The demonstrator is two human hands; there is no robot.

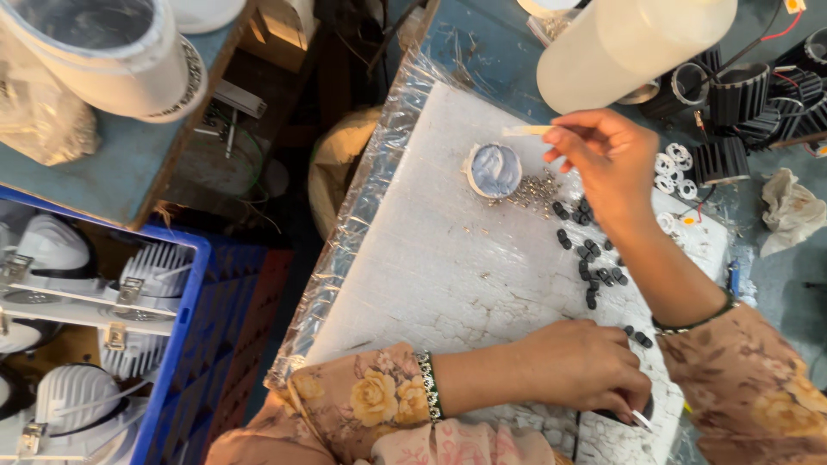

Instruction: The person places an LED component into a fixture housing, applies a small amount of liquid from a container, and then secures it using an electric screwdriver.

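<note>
Head view: the desk (482,34), blue-topped, carries a white foam slab (448,258) wrapped in clear film. Beside it a blue crate (185,344) holds white lamp housings (65,250). Near the slab's far edge sits a small round tub (494,170) of grey paste. The right hand (607,159) pinches a thin stick (527,131) over it; the left hand (581,366) closes on a small dark part (637,419) at the near edge.

Our right hand (607,159) is raised out front, fingers pinched together at the tips, wrist bent. Our left hand (590,366) sits low, palm down, fingers curled, forearm crossing over.
</note>
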